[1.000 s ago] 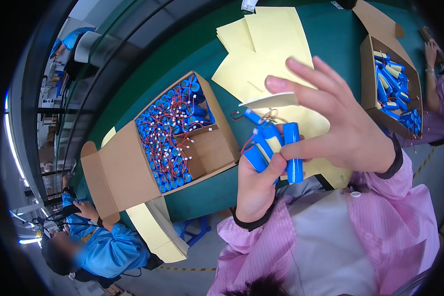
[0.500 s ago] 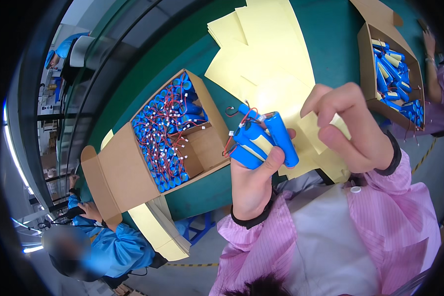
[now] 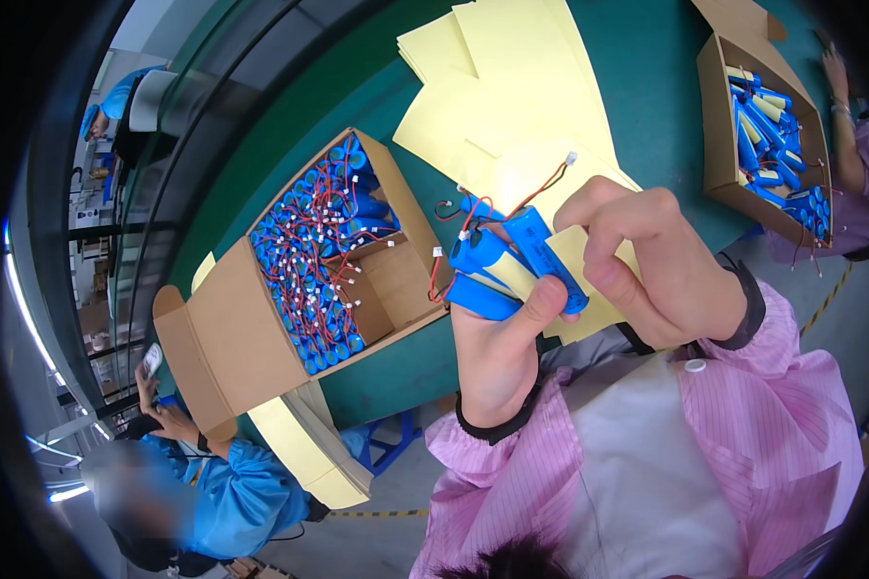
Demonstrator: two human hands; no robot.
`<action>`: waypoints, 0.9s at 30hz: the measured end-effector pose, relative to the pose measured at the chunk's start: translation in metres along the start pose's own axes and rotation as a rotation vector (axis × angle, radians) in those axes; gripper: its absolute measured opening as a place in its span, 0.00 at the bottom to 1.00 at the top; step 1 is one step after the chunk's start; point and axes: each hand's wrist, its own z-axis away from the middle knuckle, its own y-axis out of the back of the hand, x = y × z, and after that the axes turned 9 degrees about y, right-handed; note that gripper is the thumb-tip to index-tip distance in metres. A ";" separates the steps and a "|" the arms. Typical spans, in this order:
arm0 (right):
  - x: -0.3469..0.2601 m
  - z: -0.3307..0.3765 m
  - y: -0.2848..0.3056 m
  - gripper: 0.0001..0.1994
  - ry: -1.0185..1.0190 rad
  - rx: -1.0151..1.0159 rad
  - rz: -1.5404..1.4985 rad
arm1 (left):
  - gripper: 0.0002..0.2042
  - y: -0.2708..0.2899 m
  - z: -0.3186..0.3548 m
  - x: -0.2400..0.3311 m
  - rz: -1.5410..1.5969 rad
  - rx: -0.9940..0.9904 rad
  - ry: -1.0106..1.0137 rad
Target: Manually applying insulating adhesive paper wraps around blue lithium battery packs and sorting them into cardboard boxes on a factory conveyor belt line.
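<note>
Several blue cylindrical battery packs [image 3: 550, 259] with red and black leads and white plugs are gripped in my left hand [image 3: 502, 352], its thumb pressed across them. One of these packs carries a pale yellow label [image 3: 512, 274]. My right hand [image 3: 657, 261] is closed, fingers curled, pinching a small pale yellow paper piece [image 3: 572, 253] at the side of the outermost pack. Its fingertips partly hide that paper. Behind both hands, large yellow sheets [image 3: 521, 106] lie overlapping on the green table [image 3: 647, 87].
An open cardboard box [image 3: 410, 207] of upright blue packs stands at left, its near corner vacant. At far right sits another box [image 3: 719, 125] of packs, beside a person's arm [image 3: 845, 145]. A person in blue [image 3: 232, 492] is at lower left, near stacked yellow sheets [image 3: 309, 454].
My right hand has come left and down to the packs, bringing the yellow paper piece against one. A lead with a white plug now sticks up. The person in blue now holds up a phone-like object.
</note>
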 end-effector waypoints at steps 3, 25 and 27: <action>-0.002 -0.001 -0.001 0.14 -0.013 0.025 0.017 | 0.21 0.003 0.003 0.001 -0.079 -0.024 -0.024; -0.009 0.013 0.003 0.25 -0.256 -0.107 0.056 | 0.15 0.002 0.005 -0.010 -0.421 -0.231 0.013; -0.009 0.012 0.007 0.23 -0.266 -0.141 0.051 | 0.16 0.007 0.005 -0.018 -0.431 -0.197 0.010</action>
